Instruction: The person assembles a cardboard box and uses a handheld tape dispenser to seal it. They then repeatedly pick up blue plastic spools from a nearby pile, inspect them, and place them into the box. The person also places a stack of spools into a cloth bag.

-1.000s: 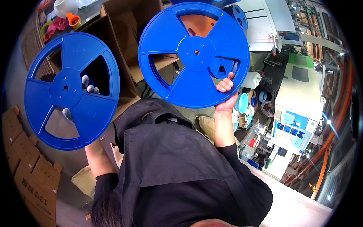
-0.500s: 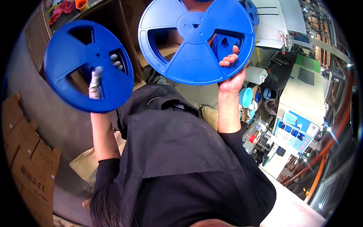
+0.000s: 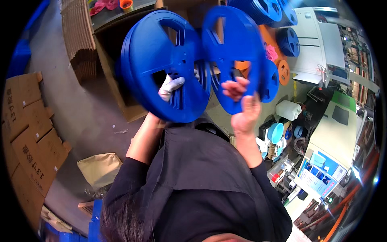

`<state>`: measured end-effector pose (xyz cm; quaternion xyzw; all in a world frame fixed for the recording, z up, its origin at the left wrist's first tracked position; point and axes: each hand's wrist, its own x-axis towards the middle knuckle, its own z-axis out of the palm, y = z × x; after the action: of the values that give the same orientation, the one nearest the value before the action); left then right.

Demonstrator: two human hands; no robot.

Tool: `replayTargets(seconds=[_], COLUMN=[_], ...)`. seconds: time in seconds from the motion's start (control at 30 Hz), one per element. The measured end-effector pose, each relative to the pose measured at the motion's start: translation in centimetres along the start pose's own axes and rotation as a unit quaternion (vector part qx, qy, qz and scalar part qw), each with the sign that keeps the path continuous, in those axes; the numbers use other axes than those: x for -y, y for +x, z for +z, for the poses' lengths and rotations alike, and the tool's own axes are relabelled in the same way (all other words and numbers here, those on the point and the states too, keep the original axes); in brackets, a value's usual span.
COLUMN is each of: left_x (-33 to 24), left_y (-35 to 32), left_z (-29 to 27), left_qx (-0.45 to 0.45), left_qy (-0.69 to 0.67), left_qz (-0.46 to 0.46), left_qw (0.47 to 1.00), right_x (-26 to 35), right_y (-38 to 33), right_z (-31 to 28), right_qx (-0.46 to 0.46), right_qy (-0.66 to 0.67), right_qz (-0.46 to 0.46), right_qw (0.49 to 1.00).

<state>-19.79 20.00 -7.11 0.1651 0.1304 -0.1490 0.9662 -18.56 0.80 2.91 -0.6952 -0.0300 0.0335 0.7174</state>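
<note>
Two lots of blue plastic reels stand on edge before me, nearly face to face. My left hand (image 3: 171, 86), in pale finger coverings, grips the left blue reels (image 3: 149, 52). They are several thick, with the fingers through a cut-out in the flange. My bare right hand (image 3: 245, 111) is closed on the right blue reel (image 3: 231, 42) near its lower rim, fingers showing at a cut-out. This reel is tilted and smeared by motion, so I cannot tell how many are in it. The two lots touch or overlap near the middle.
An open cardboard box (image 3: 135, 112) stands behind the left reels, beside flattened cardboard (image 3: 78, 44). Cartons (image 3: 40, 149) are stacked at left, near a brown paper bag (image 3: 98, 167). More blue reels (image 3: 288, 42) and an orange reel (image 3: 284, 72) sit far right, beyond a light-coloured machine (image 3: 328, 125).
The left reels have moved right and the right reel has turned more edge-on, bringing the two together. My view has shifted left, showing more floor and further reels at the back.
</note>
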Motion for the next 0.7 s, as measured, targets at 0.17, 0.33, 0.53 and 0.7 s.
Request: replayTargets(seconds=[0.17,0.33,0.53,0.7], left_x=[-0.5,0.0,-0.6,-2.6], left_y=[-2.2,-1.6,-1.1,-0.9], left_z=[-2.5,-4.5,-3.9,-0.7], left_qx=[0.147,0.203,0.238,0.182], left_qy=[-0.214,-0.307,-0.3,-0.288], left_qz=[-0.016,0.021,0.019,0.024], left_qw=[0.966,0.929,0.924,0.94], right_x=[0.5,-0.1,-0.8,-1.1], right_y=[-0.1,-0.8,-0.8,-0.7], right_z=[-6.7,-8.9,-10.3,-10.6], right_qx=[-0.156,-0.195,-0.195,-0.228], right_qy=[0.133,0.142,0.19,0.224], right_qz=[0.058,0.065,0.079,0.093], right_qw=[0.977,0.968,0.959,0.943])
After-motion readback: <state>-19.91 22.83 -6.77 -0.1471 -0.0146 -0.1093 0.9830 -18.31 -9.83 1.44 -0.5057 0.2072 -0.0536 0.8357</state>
